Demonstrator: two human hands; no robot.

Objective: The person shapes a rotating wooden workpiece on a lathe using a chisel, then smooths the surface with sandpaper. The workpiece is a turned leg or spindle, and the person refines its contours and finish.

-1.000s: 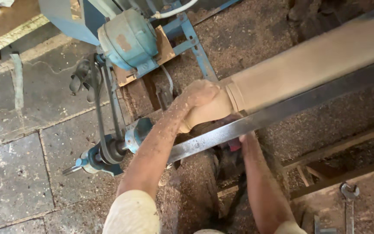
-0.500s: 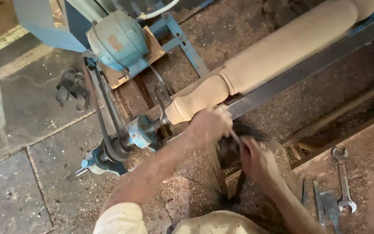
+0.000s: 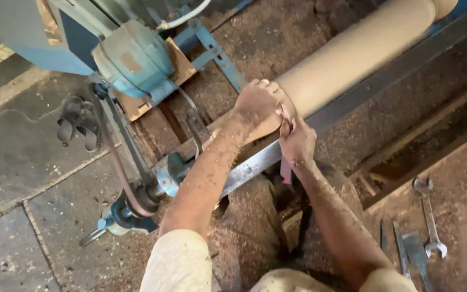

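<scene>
Inspector: State the position of your hands.

Worker: My left hand (image 3: 259, 105) lies over the near end of the long wooden workpiece (image 3: 355, 54) mounted in the lathe, fingers curled down on the wood. My right hand (image 3: 297, 141) sits just below it, touching the left, its grip narrow, pinched around something small; what it is I cannot tell, as the fingers hide it. Both forearms are dusted with sawdust.

Inspector: Where does the workpiece lie?

Worker: It runs diagonally up to the right, above the steel rail (image 3: 363, 92) of the lathe bed. Its surface looks blurred.

Inspector: Surroundings?

Worker: A blue-green motor (image 3: 133, 59) stands upper left, with a belt (image 3: 128, 157) running down to the pulley (image 3: 141, 197). A spanner (image 3: 429, 216) and flat chisels (image 3: 409, 251) lie on the sawdust-covered floor at right. A pair of sandals (image 3: 79, 121) sits on the stone slabs at left.
</scene>
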